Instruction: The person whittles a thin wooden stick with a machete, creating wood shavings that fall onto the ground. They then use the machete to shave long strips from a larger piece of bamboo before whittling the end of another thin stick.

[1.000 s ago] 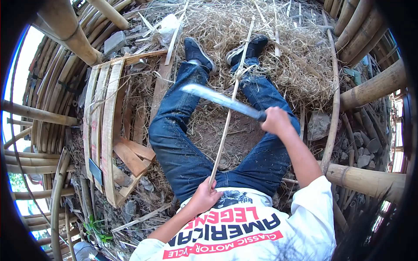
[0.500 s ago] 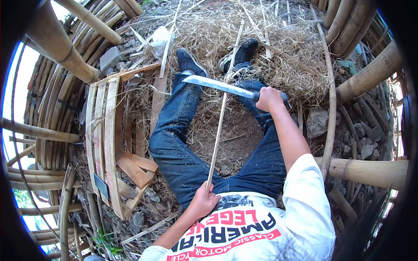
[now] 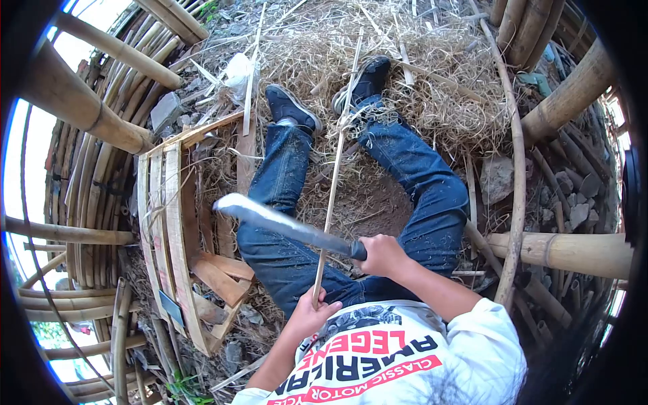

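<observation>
My left hand [image 3: 310, 318] is closed around the near end of a long, thin bamboo strip [image 3: 335, 169], close to my lap. The strip runs away from me between my legs toward the shoes, with curled shavings partway along it. My right hand [image 3: 385, 256] grips the dark handle of a machete [image 3: 287, 228]. Its curved blade points left and crosses the strip a short way beyond my left hand. The blade's tip lies over my left thigh in this view.
A wooden crate [image 3: 156, 202] with a dark phone-like slab [image 3: 171, 308] stands at left. Shavings [image 3: 445, 101] cover the ground ahead. Bamboo poles [image 3: 574, 255] and a bamboo fence enclose both sides. Stones [image 3: 496, 179] lie at right, and a white plastic bag [image 3: 237, 73] is near my left shoe.
My right hand has drawn the machete back along the strip toward my body, from near the shoes to near my left hand. My left hand keeps its hold; my right knee has shifted outward.
</observation>
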Demonstrator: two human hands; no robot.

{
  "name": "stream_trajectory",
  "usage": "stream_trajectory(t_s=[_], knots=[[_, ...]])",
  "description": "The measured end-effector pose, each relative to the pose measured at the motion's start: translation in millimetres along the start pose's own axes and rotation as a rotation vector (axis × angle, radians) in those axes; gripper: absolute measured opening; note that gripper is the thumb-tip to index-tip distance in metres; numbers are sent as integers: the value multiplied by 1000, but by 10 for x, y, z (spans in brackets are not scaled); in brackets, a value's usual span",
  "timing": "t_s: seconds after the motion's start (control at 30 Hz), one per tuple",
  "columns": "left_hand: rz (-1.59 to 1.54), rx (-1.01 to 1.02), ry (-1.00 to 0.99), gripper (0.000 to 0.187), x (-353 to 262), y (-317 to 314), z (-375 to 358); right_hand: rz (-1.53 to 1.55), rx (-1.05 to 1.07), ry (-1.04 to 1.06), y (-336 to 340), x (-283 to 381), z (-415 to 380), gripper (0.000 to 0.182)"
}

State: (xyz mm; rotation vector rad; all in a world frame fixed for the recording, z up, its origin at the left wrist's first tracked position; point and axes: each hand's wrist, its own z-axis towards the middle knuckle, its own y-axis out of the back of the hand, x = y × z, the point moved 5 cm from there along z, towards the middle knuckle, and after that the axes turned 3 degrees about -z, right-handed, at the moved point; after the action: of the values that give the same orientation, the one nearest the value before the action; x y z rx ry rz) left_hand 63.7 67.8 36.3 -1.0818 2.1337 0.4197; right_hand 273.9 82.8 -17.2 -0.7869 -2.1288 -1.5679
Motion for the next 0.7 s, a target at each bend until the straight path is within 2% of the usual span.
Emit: stream_trajectory(t_s=[0.03, 0.1, 0.13, 0.23, 0.27, 0.33, 0.4, 0.43, 0.5, 0.6, 0.67, 0.7], knots=[[28, -17, -31, 37, -14, 14, -30, 11, -7, -2, 88, 22, -17, 27], [113, -68, -115, 36, 9, 22, -61, -162, 97, 113, 276, 24, 64, 26], [98, -56, -70, 31, -29, -10, -103, -237, 120, 190, 347, -22, 145, 26], [292, -106, -250, 21, 155, -43, -84, -414, 235, 330, 660, -165, 456, 24], [211, -75, -168, 20, 276, -38, -85, -458, 241, 357, 761, -227, 556, 23], [-7, -43, -32, 21, 238, -50, -181, -538, 108, 303, 987, -466, 785, 24], [-38, -33, -45, 20, 251, -29, -204, -467, -81, -68, 1171, -960, 1048, 26], [-64, -18, -55, 20, 251, -34, -214, -469, -82, -60, 1130, -963, 1101, 26], [-153, -8, -3, 17, 141, -68, -157, -321, -254, -299, 1148, -1020, 1196, 28], [-249, 35, 74, 13, -2, -73, -79, -156, -281, -351, 950, -668, 1023, 27], [-301, 98, 109, 17, 40, -87, -52, -103, -309, -267, 675, -599, 816, 26], [-291, 60, 114, 20, -7, -95, -39, -94, -295, -217, 513, -560, 686, 25]])
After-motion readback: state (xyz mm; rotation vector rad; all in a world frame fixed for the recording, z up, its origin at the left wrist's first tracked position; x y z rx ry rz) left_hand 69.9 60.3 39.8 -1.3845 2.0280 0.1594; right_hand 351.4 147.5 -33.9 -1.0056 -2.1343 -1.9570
